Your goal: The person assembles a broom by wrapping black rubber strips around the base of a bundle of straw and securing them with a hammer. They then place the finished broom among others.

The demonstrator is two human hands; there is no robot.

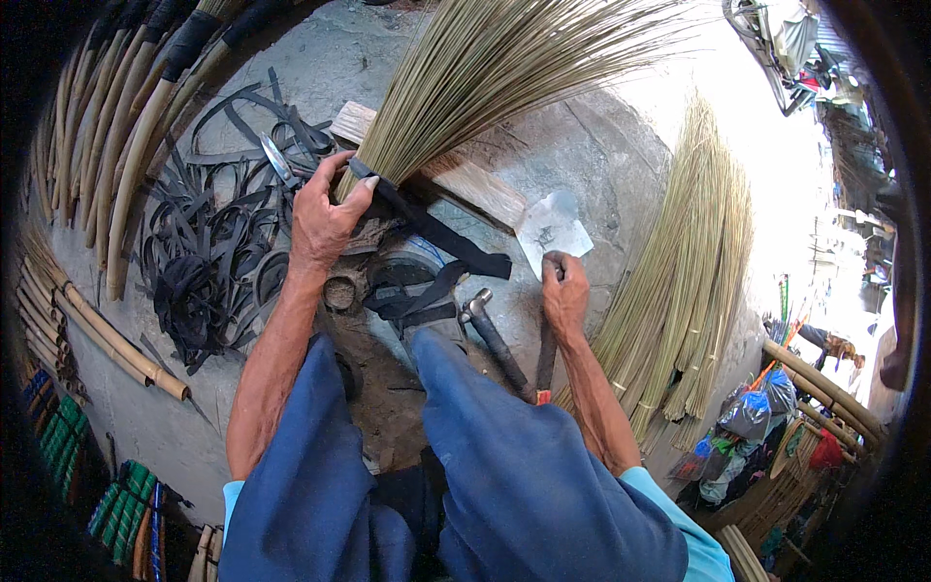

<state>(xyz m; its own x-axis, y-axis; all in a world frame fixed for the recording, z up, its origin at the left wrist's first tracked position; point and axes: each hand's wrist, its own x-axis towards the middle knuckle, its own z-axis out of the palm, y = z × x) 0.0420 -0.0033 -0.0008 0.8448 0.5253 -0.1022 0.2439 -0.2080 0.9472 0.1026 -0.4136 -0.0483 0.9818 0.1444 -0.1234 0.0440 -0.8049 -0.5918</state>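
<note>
Floor: grey, worn concrete, scuffed and cracked, with a darker patch between the person's knees; toward the upper right it washes out in strong light.
Bristle bundle in hand: the pale straw bundle lies slantwise over a wooden plank, its loose ends fanning toward the upper right.
Left hand: the left hand grasps the narrow end of that bundle, thumb pressing a black strip against it; the strip trails away to the right.
Right hand: the right hand has its fingers curled in at the lower edge of a pale flat piece (I cannot tell whether they grasp it).
Hammer: a dark-handled hammer lies between the hands, near the knee.
Strip pile: a tangle of black strips spreads over the floor left of the left forearm.
Second bundle: more straw bristles lie on the floor, right of the right hand.
Left wall side: curved pale poles with black-wrapped ends stand in a row; below them are cut bamboo poles and green-wrapped sticks.
Right side: plastic bags crowd beside thick poles.
</note>
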